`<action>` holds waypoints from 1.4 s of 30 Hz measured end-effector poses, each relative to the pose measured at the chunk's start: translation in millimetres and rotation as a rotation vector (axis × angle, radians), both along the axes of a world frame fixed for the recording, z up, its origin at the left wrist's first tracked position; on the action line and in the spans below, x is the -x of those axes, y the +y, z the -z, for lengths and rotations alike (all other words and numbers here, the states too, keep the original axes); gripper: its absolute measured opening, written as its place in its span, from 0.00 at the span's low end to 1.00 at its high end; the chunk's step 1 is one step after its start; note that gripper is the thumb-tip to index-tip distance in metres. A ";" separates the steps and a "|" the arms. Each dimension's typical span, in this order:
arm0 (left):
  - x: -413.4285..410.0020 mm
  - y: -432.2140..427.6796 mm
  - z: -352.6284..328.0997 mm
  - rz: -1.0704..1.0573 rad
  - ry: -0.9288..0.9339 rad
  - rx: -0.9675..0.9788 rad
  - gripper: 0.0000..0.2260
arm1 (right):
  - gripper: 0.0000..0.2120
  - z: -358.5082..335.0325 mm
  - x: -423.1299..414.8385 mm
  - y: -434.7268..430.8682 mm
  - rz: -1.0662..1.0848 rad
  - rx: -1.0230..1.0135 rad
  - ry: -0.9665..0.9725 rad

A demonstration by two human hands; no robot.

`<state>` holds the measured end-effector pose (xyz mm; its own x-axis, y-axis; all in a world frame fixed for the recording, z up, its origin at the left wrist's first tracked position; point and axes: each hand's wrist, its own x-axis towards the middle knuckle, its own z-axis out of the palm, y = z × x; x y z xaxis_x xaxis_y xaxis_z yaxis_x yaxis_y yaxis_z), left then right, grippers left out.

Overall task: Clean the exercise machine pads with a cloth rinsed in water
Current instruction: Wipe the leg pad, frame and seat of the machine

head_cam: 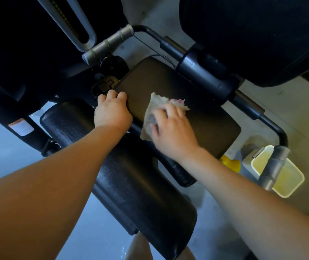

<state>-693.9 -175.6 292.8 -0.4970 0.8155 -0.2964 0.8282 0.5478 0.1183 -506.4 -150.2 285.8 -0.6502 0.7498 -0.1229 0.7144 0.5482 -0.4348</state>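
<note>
Head view, left to right. The black, grained leg pad (131, 177) lies nearest you. Your left hand (112, 111) curls its fingers over the near left edge of the seat pad (213, 124), gripping it as a brace. Just right of it the cloth (154, 105), pale, crumpled and pink-tinged at its far corner, lies on that pad under your right hand (172, 130), whose spread fingers press it down rather than clench it. The seat pad is dark brown and smooth; its long axis runs from far left to near right, so the widest bare stretch lies right of the cloth, nearest your right hand. A pale tub (290, 182) stands on the floor, far right
</note>
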 end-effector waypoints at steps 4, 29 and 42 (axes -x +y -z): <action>2.6 9.2 1.8 -0.026 0.067 -0.027 0.16 | 0.31 20.8 12.8 1.7 0.006 0.194 -0.163; -15.2 49.2 52.5 -0.080 0.077 -0.280 0.14 | 0.31 57.5 11.6 103.4 0.194 0.231 -0.214; -13.7 55.5 64.6 -0.087 0.148 -0.267 0.14 | 0.32 79.3 105.4 176.2 0.220 0.227 -0.209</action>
<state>-680.2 -120.1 228.2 -0.5905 0.8070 0.0029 0.7983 0.5836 0.1487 -611.8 26.0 206.5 -0.4201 0.8071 -0.4149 0.8905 0.2784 -0.3600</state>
